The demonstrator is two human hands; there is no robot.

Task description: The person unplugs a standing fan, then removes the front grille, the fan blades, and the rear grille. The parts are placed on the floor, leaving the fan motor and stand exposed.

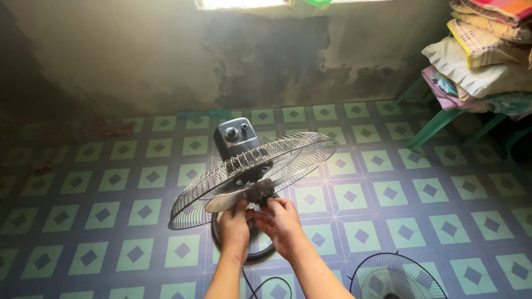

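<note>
A detached round wire fan grille (396, 277) lies on the patterned tile floor (388, 194) at the lower right. Both hands meet at the hub of the tilted grey electric fan (249, 171): the left hand (234, 227) pinches it, and the right hand (282, 221) closes its fingers on the hub beside it. Folded blankets (482, 50) are stacked at the far right.
</note>
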